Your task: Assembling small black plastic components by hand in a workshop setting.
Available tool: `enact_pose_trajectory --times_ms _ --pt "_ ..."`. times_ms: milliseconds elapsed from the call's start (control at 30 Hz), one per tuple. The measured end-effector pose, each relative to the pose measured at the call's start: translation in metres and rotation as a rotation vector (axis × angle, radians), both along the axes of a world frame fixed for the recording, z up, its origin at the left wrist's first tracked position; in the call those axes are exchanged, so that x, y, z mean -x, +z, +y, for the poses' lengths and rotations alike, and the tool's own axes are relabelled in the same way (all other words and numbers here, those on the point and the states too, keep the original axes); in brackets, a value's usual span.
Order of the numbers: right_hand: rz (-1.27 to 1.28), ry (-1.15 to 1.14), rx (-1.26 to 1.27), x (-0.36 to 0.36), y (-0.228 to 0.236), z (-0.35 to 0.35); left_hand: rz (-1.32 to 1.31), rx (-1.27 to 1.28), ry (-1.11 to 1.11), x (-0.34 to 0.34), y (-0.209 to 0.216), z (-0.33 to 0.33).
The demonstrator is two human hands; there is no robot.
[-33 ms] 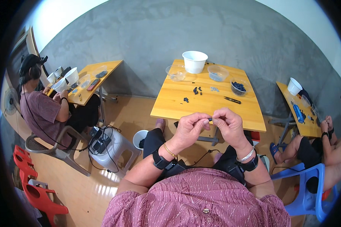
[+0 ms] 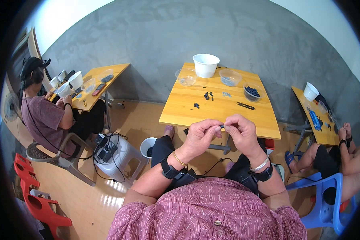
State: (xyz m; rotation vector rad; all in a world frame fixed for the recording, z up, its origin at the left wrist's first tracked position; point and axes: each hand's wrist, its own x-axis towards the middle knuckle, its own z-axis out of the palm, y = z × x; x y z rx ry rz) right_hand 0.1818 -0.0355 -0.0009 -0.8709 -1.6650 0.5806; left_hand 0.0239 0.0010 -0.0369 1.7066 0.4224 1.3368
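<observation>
My left hand [image 2: 203,135] and my right hand [image 2: 243,133] meet above the near edge of the wooden table [image 2: 180,111]. Pinched between the fingertips of both is a small dark part [image 2: 222,126], mostly hidden by the fingers. Beyond my hands, several small dark pieces [image 2: 196,105] lie on the tabletop, with another little group of dark pieces [image 2: 207,96] farther back. Tiny pale pieces [image 2: 227,95] are scattered to their right. Black thread snips [image 2: 245,106] rest near the right side, below a clear bowl of dark parts [image 2: 252,93].
A white tub [image 2: 206,66] and clear bowls [image 2: 230,78] stand at the table's back. On the floor to my left are a white bucket [image 2: 148,147] and a grey stool [image 2: 120,160] with cables. Co-workers sit at a left table [image 2: 93,76] and a right table [image 2: 326,137].
</observation>
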Motion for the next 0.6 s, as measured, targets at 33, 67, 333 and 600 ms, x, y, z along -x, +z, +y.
enact_pose_trajectory --times_ms 33,67,333,600 --pt "-0.108 -0.053 -0.067 0.0 0.003 -0.001 0.013 0.0 0.011 0.001 0.0 0.0" --pt "-0.11 -0.051 -0.066 0.001 0.005 -0.001 0.026 0.001 0.021 0.001 0.001 0.0" --pt "-0.237 -0.081 -0.251 0.004 0.011 -0.009 0.049 0.024 -0.002 0.003 0.006 -0.005" --pt "-0.107 -0.117 -0.123 -0.008 0.004 -0.007 -0.17 0.32 -0.217 -0.006 0.001 0.0"
